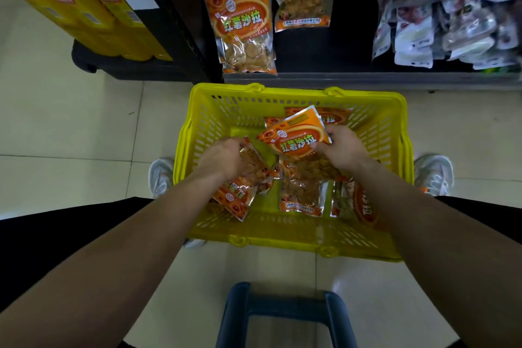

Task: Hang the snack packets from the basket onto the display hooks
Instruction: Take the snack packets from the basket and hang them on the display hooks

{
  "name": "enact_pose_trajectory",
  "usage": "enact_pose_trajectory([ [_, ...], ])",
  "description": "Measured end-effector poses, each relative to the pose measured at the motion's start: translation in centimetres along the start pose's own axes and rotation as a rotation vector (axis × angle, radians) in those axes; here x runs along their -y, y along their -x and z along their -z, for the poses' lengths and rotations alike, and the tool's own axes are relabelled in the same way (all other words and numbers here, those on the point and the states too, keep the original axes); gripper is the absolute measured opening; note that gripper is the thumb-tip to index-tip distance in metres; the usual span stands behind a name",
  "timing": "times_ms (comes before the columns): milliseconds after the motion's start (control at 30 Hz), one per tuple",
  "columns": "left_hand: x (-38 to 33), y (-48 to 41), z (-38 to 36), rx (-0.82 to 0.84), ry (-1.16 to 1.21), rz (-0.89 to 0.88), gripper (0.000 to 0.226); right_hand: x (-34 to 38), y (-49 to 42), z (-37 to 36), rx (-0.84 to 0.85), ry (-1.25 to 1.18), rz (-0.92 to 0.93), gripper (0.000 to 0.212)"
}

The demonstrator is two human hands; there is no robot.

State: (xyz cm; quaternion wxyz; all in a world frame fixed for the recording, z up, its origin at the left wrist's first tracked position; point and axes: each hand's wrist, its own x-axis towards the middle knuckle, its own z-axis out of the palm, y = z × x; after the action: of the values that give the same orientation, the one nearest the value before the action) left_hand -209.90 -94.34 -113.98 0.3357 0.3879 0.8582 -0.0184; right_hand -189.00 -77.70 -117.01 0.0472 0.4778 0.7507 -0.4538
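A yellow plastic basket [375,127] stands on the floor between my feet, with several orange snack packets inside. My right hand [343,148] grips one orange packet [296,137] by its right edge, lifted above the others. Over at the basket's left side, my left hand [226,159] closes on another orange packet [240,195] that lies upside down. More loose packets [303,192] lie on the basket floor. On the dark display rack above the basket hang matching orange packets [243,22]; the hooks themselves are hidden.
Yellow boxes [84,14] are stacked on a black base at the left. White and grey packets [446,22] hang at the right of the rack. A blue stool or frame [282,316] stands at the bottom centre. My white shoes [435,172] flank the basket on the tiled floor.
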Motion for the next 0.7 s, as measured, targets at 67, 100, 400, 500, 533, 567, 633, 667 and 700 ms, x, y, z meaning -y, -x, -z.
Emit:
enact_pose_trajectory([
  [67, -1.5, -1.4, -0.9, 0.079, 0.160, 0.008, 0.046, -0.5, 0.4, 0.9, -0.052, -0.048, -0.062, 0.028],
  [100, -2.2, -2.2, -1.5, 0.111, 0.230, 0.014, 0.046, -0.9, 0.7, 1.3, -0.082, -0.083, -0.084, 0.030],
  [400, -4.8, -7.0, -9.7, 0.114, 0.747, 0.163, 0.041, -3.8, 2.5, 2.1, -0.267, 0.025, -0.220, 0.030],
  [500, -4.9, -7.6, -11.1, 0.104, 0.788, 0.172, 0.032, -4.1, 2.3, 1.4, -0.244, 0.025, -0.229, 0.033],
  [533, -4.9, -7.6, -11.3, 0.121, 0.774, 0.163, 0.030, -4.1, 2.3, 1.3, -0.240, 0.004, -0.240, 0.034],
  [567, -4.9, -7.6, -11.5, 0.139, 0.765, 0.147, 0.029, -4.2, 2.3, 1.3, -0.234, -0.024, -0.248, 0.035],
  [633, -4.8, -7.4, -11.5, 0.172, 0.779, 0.131, 0.029, -4.4, 2.2, 1.3, -0.223, -0.065, -0.254, 0.038],
  [667, -4.8, -7.0, -11.1, 0.178, 0.815, 0.124, 0.026, -4.4, 2.3, 1.4, -0.219, -0.076, -0.246, 0.038],
  [700, -4.8, -6.6, -10.6, 0.172, 0.862, 0.115, 0.023, -4.3, 2.3, 1.7, -0.207, -0.088, -0.236, 0.037],
])
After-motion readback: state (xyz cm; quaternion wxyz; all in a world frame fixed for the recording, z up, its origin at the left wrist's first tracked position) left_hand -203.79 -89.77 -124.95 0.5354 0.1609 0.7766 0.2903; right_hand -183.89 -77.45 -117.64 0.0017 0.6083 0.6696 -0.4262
